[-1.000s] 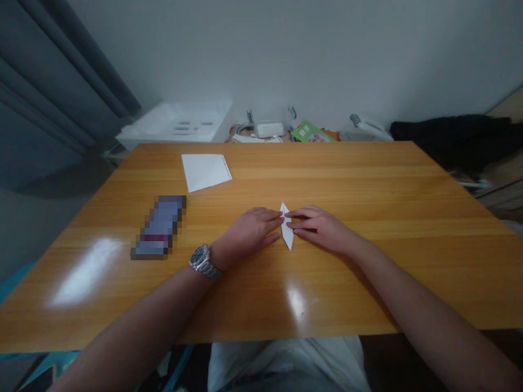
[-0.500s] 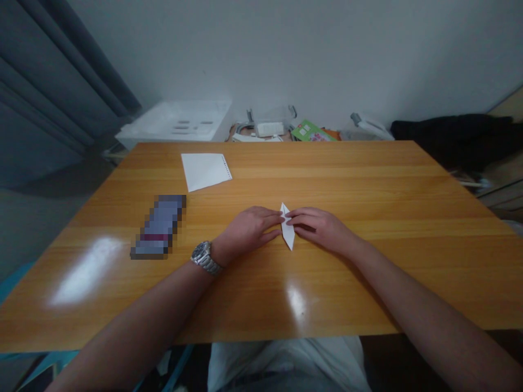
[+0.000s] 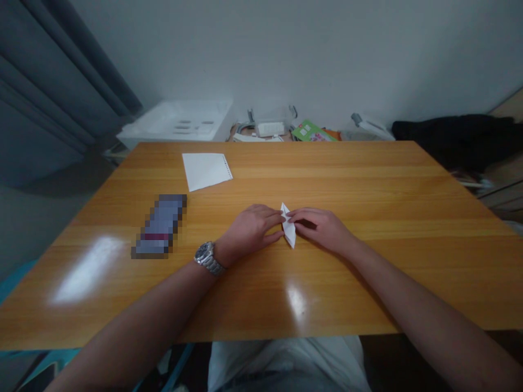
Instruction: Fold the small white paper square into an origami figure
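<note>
A small piece of white paper (image 3: 289,231), folded into a narrow pointed diamond, sits on the wooden table between my hands. My left hand (image 3: 258,226), with a metal watch (image 3: 208,257) on its wrist, pinches the paper's left edge with fingers and thumb. From the right side, my right hand (image 3: 321,226) has its fingertips on the paper's upper half and its thumb near the right edge. The lower tip of the paper sticks out toward me, slightly raised. My fingers cover part of its middle.
A white sheet with a perforated edge (image 3: 206,171) lies at the table's back left. Nearer on the left is a blurred-out phone (image 3: 160,226). Behind the wooden table (image 3: 368,294) stand a white foam box (image 3: 175,122), a green booklet (image 3: 312,131) and dark cloth (image 3: 453,136).
The folded paper's lower tip has shifted slightly right and tilted up. My left thumb has moved a little right, onto the paper's edge. My right fingers have drawn together slightly.
</note>
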### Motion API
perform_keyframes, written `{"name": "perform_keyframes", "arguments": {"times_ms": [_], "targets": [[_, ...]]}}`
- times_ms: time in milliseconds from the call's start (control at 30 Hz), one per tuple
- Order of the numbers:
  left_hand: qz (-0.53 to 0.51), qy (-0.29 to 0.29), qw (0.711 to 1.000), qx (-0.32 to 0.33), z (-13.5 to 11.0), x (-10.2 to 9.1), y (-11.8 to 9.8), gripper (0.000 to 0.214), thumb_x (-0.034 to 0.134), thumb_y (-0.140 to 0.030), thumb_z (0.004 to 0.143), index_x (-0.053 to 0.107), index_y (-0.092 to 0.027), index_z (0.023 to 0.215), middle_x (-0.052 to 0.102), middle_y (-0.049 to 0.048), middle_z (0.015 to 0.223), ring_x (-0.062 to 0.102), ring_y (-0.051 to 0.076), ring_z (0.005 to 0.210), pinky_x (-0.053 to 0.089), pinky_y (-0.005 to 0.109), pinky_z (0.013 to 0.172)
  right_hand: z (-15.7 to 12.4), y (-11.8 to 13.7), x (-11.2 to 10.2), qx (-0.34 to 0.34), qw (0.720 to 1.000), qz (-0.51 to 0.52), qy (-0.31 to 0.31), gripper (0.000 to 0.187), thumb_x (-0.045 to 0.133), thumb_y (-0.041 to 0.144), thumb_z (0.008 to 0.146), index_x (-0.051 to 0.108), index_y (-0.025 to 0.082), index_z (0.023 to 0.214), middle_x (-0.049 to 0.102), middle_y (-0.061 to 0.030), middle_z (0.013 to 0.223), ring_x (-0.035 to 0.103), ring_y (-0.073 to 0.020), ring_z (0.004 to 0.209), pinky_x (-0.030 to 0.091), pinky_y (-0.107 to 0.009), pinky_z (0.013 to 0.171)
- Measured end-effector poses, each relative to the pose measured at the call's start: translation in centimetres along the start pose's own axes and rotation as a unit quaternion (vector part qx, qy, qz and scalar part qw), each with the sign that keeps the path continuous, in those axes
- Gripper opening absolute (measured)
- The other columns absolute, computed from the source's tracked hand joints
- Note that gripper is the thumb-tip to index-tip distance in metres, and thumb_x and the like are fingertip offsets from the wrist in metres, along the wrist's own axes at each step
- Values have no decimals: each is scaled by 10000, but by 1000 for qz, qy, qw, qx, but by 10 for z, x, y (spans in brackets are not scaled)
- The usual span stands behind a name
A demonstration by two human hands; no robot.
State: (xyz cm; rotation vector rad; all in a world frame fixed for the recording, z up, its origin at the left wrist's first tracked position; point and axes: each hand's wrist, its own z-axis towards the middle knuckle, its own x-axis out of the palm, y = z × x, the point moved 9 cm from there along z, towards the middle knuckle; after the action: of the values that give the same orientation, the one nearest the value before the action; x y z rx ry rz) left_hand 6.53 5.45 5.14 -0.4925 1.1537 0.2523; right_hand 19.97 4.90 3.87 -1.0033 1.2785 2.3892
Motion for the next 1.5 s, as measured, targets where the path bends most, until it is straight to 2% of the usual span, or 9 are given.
{"name": "perform_keyframes", "arguments": {"times_ms": [167,400,633,933,1233,1500], "targets": [[20,-17,1000,10,1,-1,-5,308,523,-364,1034,648,-196,1260,692,88,1268,659,236,1137,512,394,1003,1,1,0,9,1000,2,2,170,617,222,968,723,255,1096,765,-56,1173,726,-210,1073,572,-391,960],[43,-2,999,11,1,5,-11,298,493,-329,1050,634,-174,1262,700,111,1193,681,225,1040,556,375,908,-1,2,3,-10,998,-53,14,234,638,197,949,709,260,1162,756,-71,1203,716,-236,1099,576,-423,966],[48,32,998,5,0,10,-8,280,463,-335,1061,686,-171,1101,692,96,1158,666,215,1020,544,345,880,-1,6,7,-40,995,-88,41,153,636,185,953,731,237,1061,741,-94,1222,705,-248,1119,579,-442,963],[4,17,999,-34,1,7,-1,275,441,-325,1068,669,-177,1108,700,74,1097,662,196,997,527,319,883,0,2,4,-11,998,-60,22,122,648,237,960,736,255,1042,759,-67,1175,716,-228,1066,577,-413,932],[7,3,999,-46,4,11,4,243,507,-370,1042,674,-197,1071,697,60,1078,648,210,990,516,337,881,5,-4,2,39,999,-2,9,95,648,252,963,739,231,946,761,-68,1098,708,-220,1022,554,-404,924],[-44,-19,996,-77,7,12,10,194,529,-304,1030,669,-176,1071,672,74,1154,634,209,1054,517,355,955,7,-5,3,27,1000,-7,-4,129,624,271,973,726,212,920,723,-83,1067,678,-219,1014,539,-389,922]]}}
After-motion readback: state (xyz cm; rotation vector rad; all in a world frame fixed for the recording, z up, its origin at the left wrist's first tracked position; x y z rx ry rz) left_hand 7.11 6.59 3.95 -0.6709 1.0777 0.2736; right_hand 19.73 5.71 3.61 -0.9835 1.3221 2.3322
